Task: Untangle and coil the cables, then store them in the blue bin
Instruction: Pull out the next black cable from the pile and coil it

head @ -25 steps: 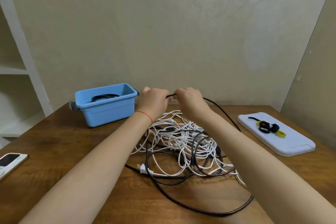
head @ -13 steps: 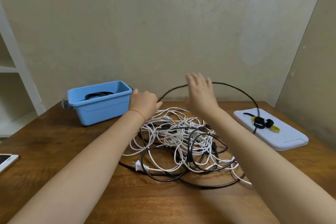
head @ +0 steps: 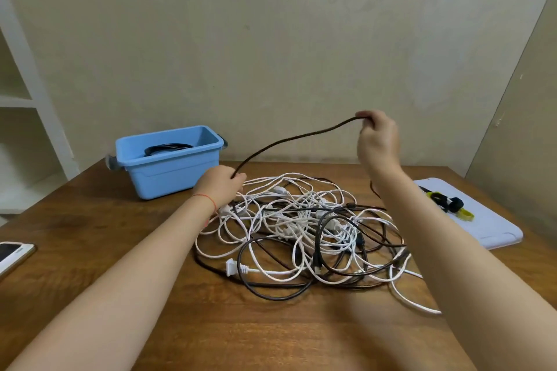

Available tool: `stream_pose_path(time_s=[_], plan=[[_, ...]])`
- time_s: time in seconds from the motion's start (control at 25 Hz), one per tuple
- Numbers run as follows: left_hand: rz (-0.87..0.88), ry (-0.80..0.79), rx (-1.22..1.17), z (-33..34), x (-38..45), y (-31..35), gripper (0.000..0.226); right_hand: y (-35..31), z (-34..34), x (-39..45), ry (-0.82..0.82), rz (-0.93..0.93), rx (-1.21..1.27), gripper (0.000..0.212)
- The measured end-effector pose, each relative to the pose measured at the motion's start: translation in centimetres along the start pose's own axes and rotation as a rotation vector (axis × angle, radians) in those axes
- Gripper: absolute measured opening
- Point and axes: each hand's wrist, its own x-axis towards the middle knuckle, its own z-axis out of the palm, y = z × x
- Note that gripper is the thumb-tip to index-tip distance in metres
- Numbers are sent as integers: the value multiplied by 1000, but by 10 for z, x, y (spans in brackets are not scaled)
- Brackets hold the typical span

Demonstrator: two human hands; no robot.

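Right hand is up high, fingers pinched on the black cable, which arcs down to the left hand, fist closed around it low at the edge of the pile. That tangle of white and black cables sits mid-table. The blue bin stands back left with one black coil inside. White lid with straps on the right, phone far left.
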Motion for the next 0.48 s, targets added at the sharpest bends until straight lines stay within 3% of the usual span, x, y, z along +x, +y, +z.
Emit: stream_pose_path(time_s=[0.12,0.2,0.28,0.36,0.44,0.48], plan=[[-14,35,-203,-7,-1,12,57,-2,-3,-4,-289,55,-647,40],[57,69,-156,-15,1,38,58,-15,5,-26,-420,-63,-815,65],[148,110,131,-22,2,69,50,-32,13,-49,-495,-359,-569,86],[206,170,459,-23,1,91,31,-48,18,-64,-600,-505,-225,67],[201,185,625,-18,2,96,29,-62,17,-67,-617,-442,-50,39],[177,172,665,-15,5,91,29,-65,14,-66,-619,-307,6,35]])
